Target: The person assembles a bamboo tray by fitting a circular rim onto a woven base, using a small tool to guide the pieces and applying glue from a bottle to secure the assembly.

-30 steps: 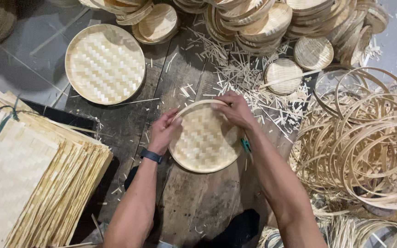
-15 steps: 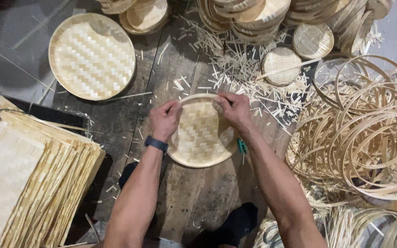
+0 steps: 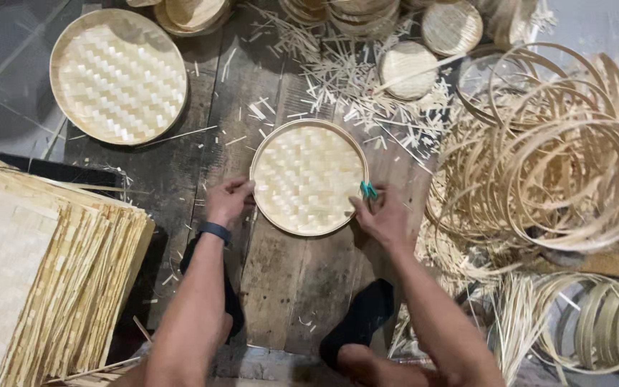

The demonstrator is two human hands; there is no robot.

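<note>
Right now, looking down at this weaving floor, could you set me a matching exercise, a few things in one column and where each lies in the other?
Things:
1. round woven bamboo tray held by both hands
2. larger round woven bamboo tray
3. stack of flat square woven bamboo mats
4. loose heap of thin bamboo hoops

Places:
A. lower left, beside the left arm
B. right side of the floor
C. centre, on the dark wooden boards
D. upper left, lying apart from the hands

Pairs: 1-C, 2-D, 3-A, 4-B
</note>
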